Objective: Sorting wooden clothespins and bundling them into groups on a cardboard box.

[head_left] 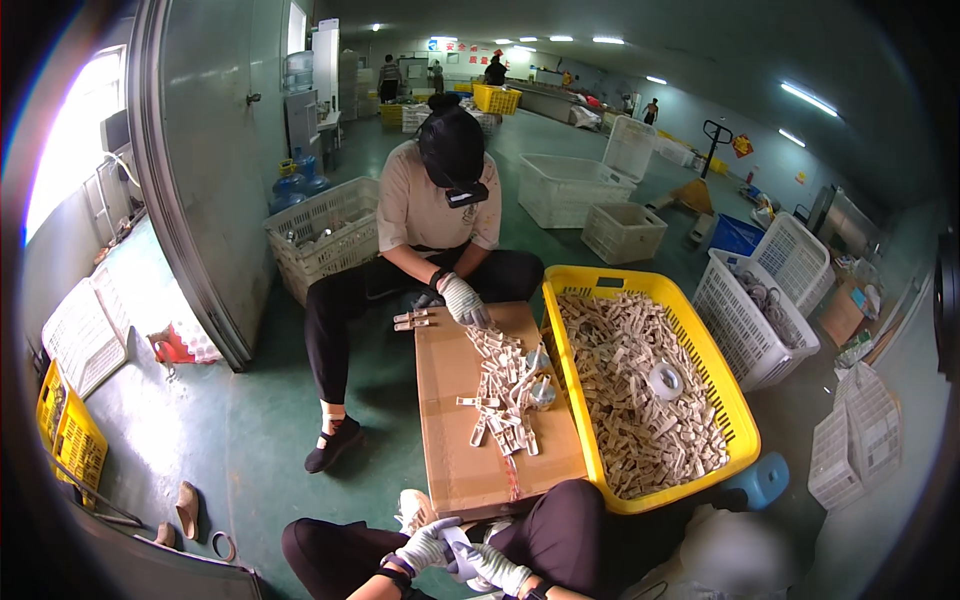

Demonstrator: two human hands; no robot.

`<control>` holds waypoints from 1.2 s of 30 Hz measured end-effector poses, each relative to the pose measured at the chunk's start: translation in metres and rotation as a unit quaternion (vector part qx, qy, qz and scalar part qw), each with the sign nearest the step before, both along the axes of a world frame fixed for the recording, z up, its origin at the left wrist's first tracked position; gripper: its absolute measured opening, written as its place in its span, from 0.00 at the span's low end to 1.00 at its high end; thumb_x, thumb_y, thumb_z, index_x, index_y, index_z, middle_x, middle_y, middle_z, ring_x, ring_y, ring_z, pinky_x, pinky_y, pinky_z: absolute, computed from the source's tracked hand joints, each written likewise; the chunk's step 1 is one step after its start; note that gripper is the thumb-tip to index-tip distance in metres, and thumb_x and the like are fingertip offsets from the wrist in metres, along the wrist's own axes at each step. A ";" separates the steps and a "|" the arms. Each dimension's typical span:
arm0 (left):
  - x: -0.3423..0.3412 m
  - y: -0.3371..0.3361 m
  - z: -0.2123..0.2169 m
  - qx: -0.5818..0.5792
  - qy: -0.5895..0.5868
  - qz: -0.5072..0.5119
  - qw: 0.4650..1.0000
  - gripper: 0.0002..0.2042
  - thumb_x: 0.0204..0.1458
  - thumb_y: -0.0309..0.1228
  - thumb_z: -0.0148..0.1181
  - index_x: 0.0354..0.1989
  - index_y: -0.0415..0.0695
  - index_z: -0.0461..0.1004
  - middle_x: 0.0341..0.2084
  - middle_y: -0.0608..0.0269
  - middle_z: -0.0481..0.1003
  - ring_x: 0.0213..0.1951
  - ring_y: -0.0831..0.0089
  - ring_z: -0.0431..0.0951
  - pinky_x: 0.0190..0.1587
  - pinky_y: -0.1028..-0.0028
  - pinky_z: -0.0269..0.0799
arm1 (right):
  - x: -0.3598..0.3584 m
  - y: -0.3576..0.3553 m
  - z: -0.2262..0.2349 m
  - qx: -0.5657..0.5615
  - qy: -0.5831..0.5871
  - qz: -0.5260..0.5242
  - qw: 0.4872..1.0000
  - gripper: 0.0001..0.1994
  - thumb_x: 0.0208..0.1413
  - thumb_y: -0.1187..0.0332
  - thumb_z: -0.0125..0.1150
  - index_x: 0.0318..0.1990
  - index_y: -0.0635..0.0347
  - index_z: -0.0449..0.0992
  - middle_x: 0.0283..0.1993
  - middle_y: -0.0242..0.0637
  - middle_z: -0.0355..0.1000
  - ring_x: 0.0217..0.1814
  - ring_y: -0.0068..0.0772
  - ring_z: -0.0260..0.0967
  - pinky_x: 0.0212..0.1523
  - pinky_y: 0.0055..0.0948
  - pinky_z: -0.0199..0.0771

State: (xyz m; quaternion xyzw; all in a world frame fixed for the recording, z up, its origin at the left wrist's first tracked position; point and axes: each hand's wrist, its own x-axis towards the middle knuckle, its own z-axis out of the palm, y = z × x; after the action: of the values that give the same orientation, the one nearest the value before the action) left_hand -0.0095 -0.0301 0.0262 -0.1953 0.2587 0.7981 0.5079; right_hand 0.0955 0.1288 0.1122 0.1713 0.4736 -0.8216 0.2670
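At the lower edge my left hand (425,549) and my right hand (498,570), both in pale knit gloves, are close together between my knees. Their fingers are closed around a small whitish flat piece (458,538), whose kind I cannot make out. Just beyond them stands a brown cardboard box (450,455). On its top lies a loose heap of beige clip-like pieces (500,385), with clear plastic-looking rolls (542,390) beside it. To the right, a yellow crate (735,410) is filled with many similar beige pieces (640,440). A white tape roll (665,380) rests on them.
Across the box sits a co-worker (440,200), whose gloved hand (463,300) touches the heap's far end. A few pieces (411,320) lie at the box's far left corner. White crates (745,330) stand at right, a blue stool-like object (765,480) nearer. Sandals (187,510) lie at left.
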 end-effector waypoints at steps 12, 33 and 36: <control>0.004 0.017 -0.031 -0.152 0.369 0.025 0.917 0.04 0.54 0.29 0.60 0.34 0.45 0.72 0.22 0.64 0.71 0.28 0.72 0.71 0.36 0.67 0.71 | 0.001 0.000 0.009 -0.015 -0.010 0.014 1.000 0.26 0.55 0.42 0.58 0.42 0.60 0.77 0.33 0.30 0.75 0.33 0.22 0.71 0.37 0.22 0.69; 0.000 0.018 0.011 -0.019 -0.063 0.003 0.998 0.05 0.53 0.31 0.59 0.31 0.44 0.71 0.21 0.61 0.73 0.28 0.64 0.72 0.37 0.62 0.68 | -0.003 0.004 0.038 0.064 -0.015 0.036 0.997 0.22 0.59 0.47 0.56 0.41 0.58 0.78 0.35 0.28 0.76 0.35 0.21 0.70 0.40 0.22 0.68; 0.002 0.025 0.016 0.028 -0.066 0.019 0.997 0.05 0.55 0.31 0.56 0.33 0.44 0.72 0.22 0.62 0.73 0.28 0.65 0.72 0.37 0.63 0.69 | 0.004 0.002 0.025 0.042 -0.028 -0.001 0.999 0.19 0.59 0.49 0.56 0.39 0.56 0.78 0.34 0.27 0.75 0.32 0.19 0.70 0.35 0.21 0.69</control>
State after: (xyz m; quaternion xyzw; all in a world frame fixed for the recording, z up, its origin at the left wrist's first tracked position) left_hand -0.0071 -0.0055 0.0417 -0.2381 0.1986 0.8001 0.5136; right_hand 0.0994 0.1313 0.1375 0.2059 0.4996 -0.7963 0.2717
